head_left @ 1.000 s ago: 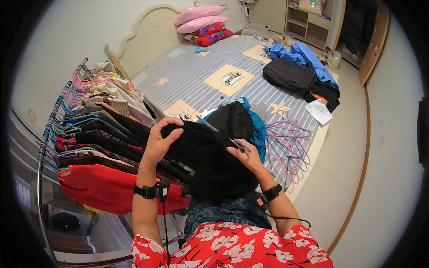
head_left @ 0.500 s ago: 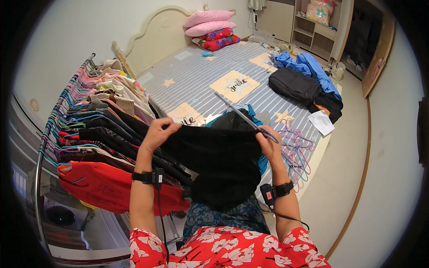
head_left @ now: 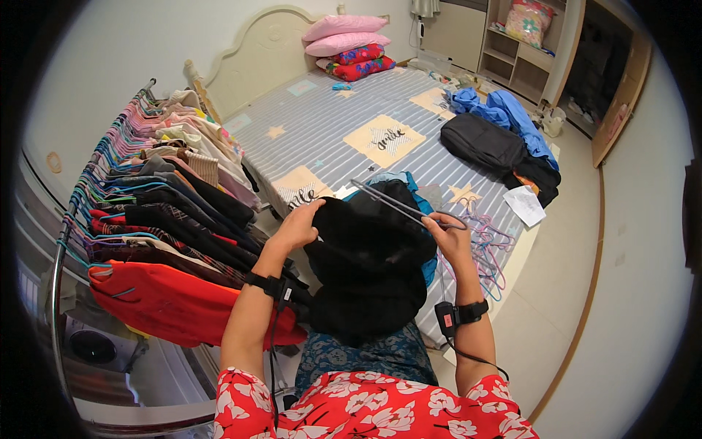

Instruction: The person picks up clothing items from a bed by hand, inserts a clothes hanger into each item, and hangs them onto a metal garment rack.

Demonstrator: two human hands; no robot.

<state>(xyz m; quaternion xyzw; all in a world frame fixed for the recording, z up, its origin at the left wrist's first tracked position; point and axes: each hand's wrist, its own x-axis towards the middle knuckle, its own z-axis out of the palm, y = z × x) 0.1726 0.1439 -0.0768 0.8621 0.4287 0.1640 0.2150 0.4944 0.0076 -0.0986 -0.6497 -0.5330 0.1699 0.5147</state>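
Note:
My left hand (head_left: pixel 297 227) is closed in a pinch on the upper left corner of a black garment (head_left: pixel 365 293), which hangs down in front of my lap. In my right hand (head_left: pixel 447 235) is a slim grey clothes hanger (head_left: pixel 387 200), pointing away to the upper left over the garment. The garment's right edge lies against or just below the fingers of that hand; whether they grip it too, I cannot tell. Behind it, teal clothing (head_left: pixel 419 192) lies on the bed's near edge.
A metal rack (head_left: pixel 58 293) full of hung clothes stands at left, a red garment (head_left: pixel 175 300) nearest. On the striped bed (head_left: pixel 292 146) lie loose hangers (head_left: pixel 486 245), a black bag (head_left: pixel 482 140), blue clothing (head_left: pixel 515 117), a paper (head_left: pixel 525 205) and stacked pillows (head_left: pixel 346 45).
My left hand has moved right, toward the other hand, so the garment's stretched top edge has slackened and bunched. The hanger has turned and more of its frame shows.

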